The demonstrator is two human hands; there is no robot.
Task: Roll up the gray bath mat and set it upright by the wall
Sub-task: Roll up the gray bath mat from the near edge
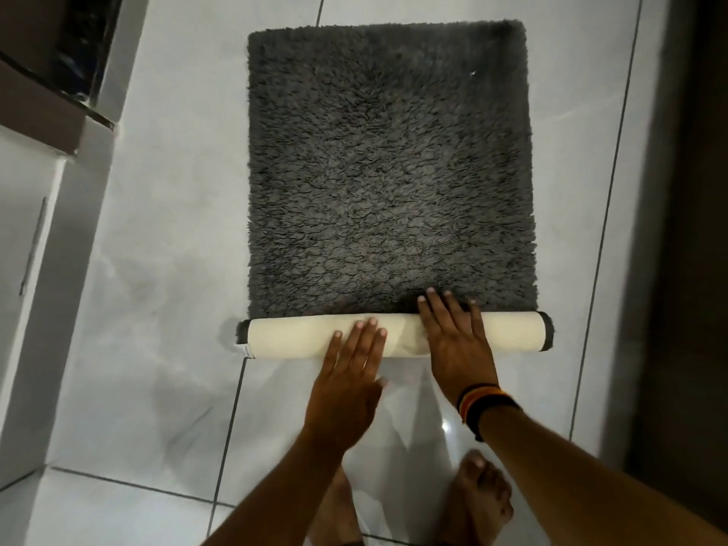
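The gray shaggy bath mat (388, 163) lies flat on the white tiled floor. Its near edge is wound into a thin roll (291, 336) with the cream backing facing out and dark pile showing at both ends. My left hand (350, 372) lies flat on the roll's middle, fingers spread. My right hand (453, 340) presses over the roll just to the right, its fingertips reaching the pile beyond. A striped band circles my right wrist.
A white cabinet (35, 269) with a dark countertop stands along the left. A dark wall or door frame (685, 230) runs down the right side. My bare feet (480, 502) stand on the glossy tiles below the roll.
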